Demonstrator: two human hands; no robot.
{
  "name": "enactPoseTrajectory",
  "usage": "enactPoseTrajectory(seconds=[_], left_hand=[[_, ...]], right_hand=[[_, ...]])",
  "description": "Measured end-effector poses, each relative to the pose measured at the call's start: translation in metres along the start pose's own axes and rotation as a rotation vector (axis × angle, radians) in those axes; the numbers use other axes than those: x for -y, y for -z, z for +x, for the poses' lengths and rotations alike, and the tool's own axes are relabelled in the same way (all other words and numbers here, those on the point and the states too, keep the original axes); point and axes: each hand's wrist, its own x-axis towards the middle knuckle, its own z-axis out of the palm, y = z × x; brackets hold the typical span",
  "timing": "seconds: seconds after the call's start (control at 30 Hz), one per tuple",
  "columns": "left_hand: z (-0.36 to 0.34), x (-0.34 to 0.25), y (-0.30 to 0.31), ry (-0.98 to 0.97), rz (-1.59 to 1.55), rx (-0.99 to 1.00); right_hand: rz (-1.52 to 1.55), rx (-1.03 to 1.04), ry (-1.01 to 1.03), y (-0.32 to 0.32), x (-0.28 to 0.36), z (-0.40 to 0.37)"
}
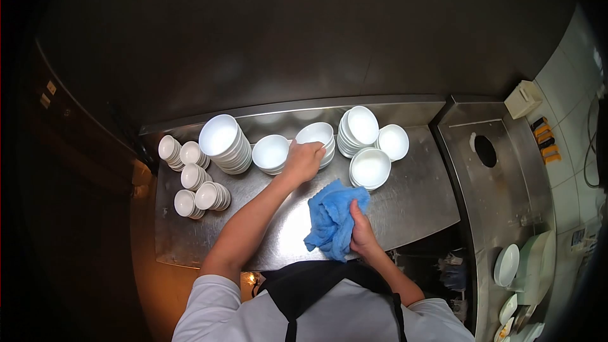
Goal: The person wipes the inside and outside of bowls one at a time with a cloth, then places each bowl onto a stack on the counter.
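Observation:
My left hand point(305, 161) reaches over the counter to a short stack of white bowls. Its fingers close on the near rim of the top white bowl point(314, 133). A blue cloth point(334, 215) hangs bunched in my right hand point(362, 231), the thumb pressed on top of it. Just left of my left hand sits another white bowl stack point(271, 152). Right of it stand a taller bowl stack point(362, 126), a nearer stack point(370, 168) and a lone-looking bowl point(392, 142).
A tall bowl stack point(220, 136) and several stacks of small cups point(185, 202) stand on the left of the steel counter point(411, 206). To the right, a steel surface has a round hole point(485, 151). White dishes point(506, 265) and orange-handled tools point(546, 140) are at far right.

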Motion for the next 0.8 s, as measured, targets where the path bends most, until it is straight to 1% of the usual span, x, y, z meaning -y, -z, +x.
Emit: enactPoseTrajectory(seconds=[0.07,0.1,0.17,0.2,0.27,0.3,0.37,0.4,0.43,0.47,0.53,0.6,0.63,0.73,0.77,0.8], left_hand=[[0.004,-0.003,0.004,0.082,-0.096,0.009],[0.006,-0.006,0.007,0.111,-0.129,-0.037],[0.009,-0.015,0.017,0.172,-0.193,-0.131],[0.006,-0.017,0.022,0.182,-0.288,-0.142],[-0.003,-0.021,0.030,0.198,-0.475,-0.158],[-0.012,-0.029,0.032,0.176,-0.642,-0.160],[-0.041,-0.044,0.029,0.137,-0.977,-0.155],[-0.057,-0.040,0.018,0.180,-1.015,-0.080],[-0.074,-0.056,0.020,0.174,-1.017,0.008],[-0.093,-0.057,0.013,0.194,-0.797,0.112],[-0.118,-0.063,0.009,0.033,-0.616,0.051],[-0.136,-0.068,0.012,0.167,-0.693,0.182],[-0.145,-0.072,0.014,0.238,-0.733,0.246],[-0.153,-0.095,0.021,0.019,-0.710,-0.060],[-0.152,-0.094,0.018,-0.037,-0.706,-0.186],[-0.152,-0.090,0.011,-0.053,-0.637,-0.261]], right_hand=[[0.012,-0.003,-0.018,-0.001,0.002,0.000],[0.017,-0.004,-0.028,-0.001,0.002,0.000],[-0.001,-0.036,0.032,0.004,-0.003,0.002],[-0.010,-0.051,0.063,0.003,-0.004,0.003],[-0.179,-0.070,0.251,-0.002,-0.003,-0.001],[-0.259,-0.084,0.347,-0.004,-0.003,-0.002],[-0.641,-0.039,0.523,-0.003,-0.004,0.000],[-0.836,-0.015,0.605,-0.004,-0.004,0.002],[-1.053,-0.059,0.848,-0.024,0.002,0.002],[-1.266,-0.105,1.094,-0.045,0.007,0.002],[-1.246,-0.070,1.017,-0.047,0.017,0.010],[-1.117,0.063,0.627,-0.050,0.046,0.027],[-0.868,0.107,0.364,-0.055,0.059,0.031],[0.171,0.157,-0.181,-0.059,0.064,0.042],[0.246,0.092,-0.166,-0.062,0.050,0.045],[0.218,0.021,-0.129,-0.056,0.034,0.046]])
